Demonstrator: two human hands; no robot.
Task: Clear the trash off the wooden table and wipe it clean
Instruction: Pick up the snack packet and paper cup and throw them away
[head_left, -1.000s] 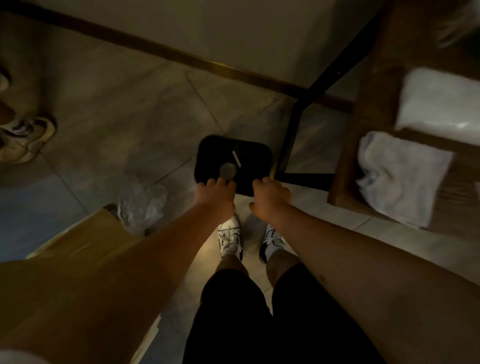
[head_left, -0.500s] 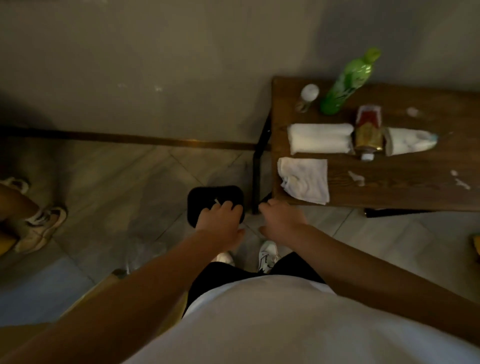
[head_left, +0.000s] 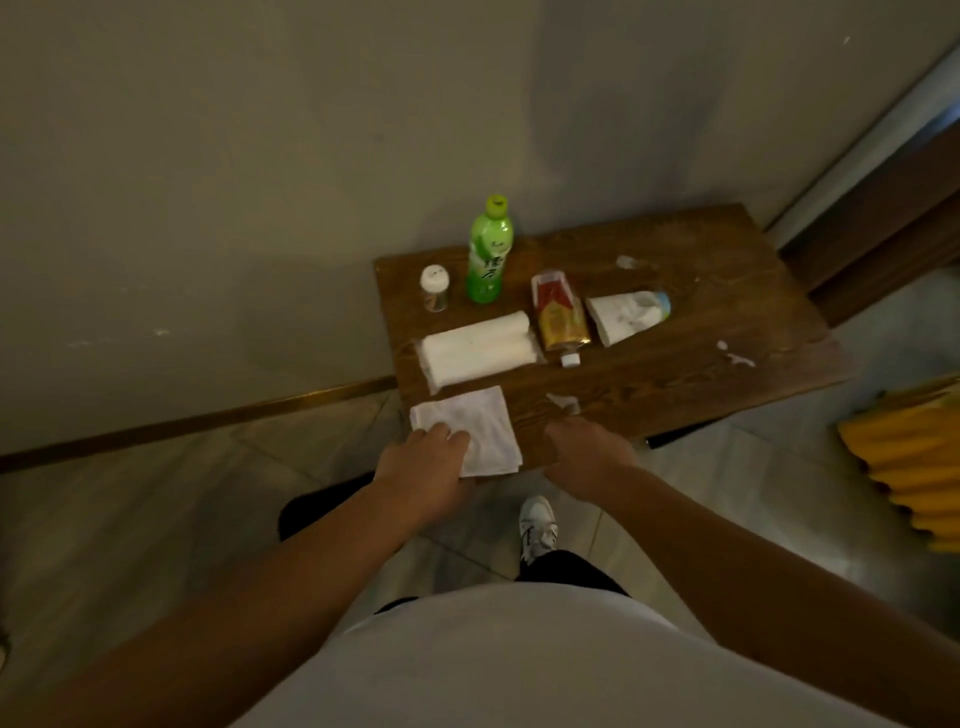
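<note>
Dim room, small wooden table (head_left: 675, 384) against a pale wall, seen from above. Left hand (head_left: 421, 467) at the near left corner, fingertips (head_left: 441, 434) resting on a folded white cloth (head_left: 478, 431); fingers loosely curled and spread a little, not clearly pinching the cloth, so grip cannot be told for sure. Right hand (head_left: 589, 454) at the near edge of the table, just right of the cloth, fingers bent downward; empty as far as can be seen, though whether touching the wood cannot be told.

Behind the cloth, a white roll of paper towel (head_left: 480, 351) lying on its side, parallel to the near edge. Further back, near the wall: a small jar with a white lid (head_left: 435, 288), upright, and beside it a green bottle (head_left: 488, 252), upright, cap on. To the right of the roll, a red and gold packet (head_left: 558, 312) lying flat, with a small white cap (head_left: 570, 359) just at its near end. Right of that, a tipped paper cup (head_left: 626, 314) on its side, mouth toward the packet.

Scattered white scraps: one (head_left: 563, 401) near the right hand, one (head_left: 735, 356) toward the right edge, one (head_left: 628, 262) at the back.

On the floor below the left arm, a dark bin (head_left: 322, 506), partly hidden. A white shoe (head_left: 537, 527) on the tiles. A yellow ridged object (head_left: 904, 467) at the far right.
</note>
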